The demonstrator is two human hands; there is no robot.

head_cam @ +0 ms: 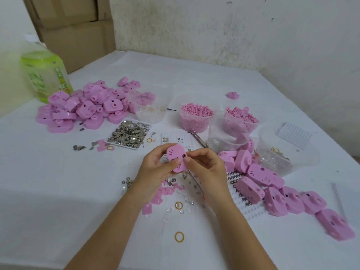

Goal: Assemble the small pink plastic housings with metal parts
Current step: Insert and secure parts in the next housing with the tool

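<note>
Wondering where the pink housing is, anyone on the feed? (benchlurker)

Yep, I'm on the head cam remotely. The pink housing [175, 159] is up off the tabletop [58, 191], held between both hands about mid-frame. The left hand [153, 168] has its fingers curled round the left side, thumb across the front. The right hand [204, 168] pinches the right edge, fingertips right at a small dark round part [183, 156] set in the face. (remote_op)

Cool, what's lying around it? (benchlurker)

Under the hands I see loose stuff scattered on the tabletop: pink bits, clear discs and little metal rings, plus a yellow ring [179, 236] nearer the camera. Just right of the hands, a row of housings [272, 188] lies partly on a white peg board [247, 211]. Beyond the hands there's a white tray of metal bits [122, 146] and tweezers [196, 136]. Behind those are clear tubs, among them a tub of pink granules [194, 124] and a tub of flat pink pieces [251, 121]. Far left is a big pile of housings [83, 106], with a green bottle [42, 73] behind it and cardboard boxes [74, 26] by the wall. I can't tell what the shiny stuff in the other tubs is. (remote_op)
</note>
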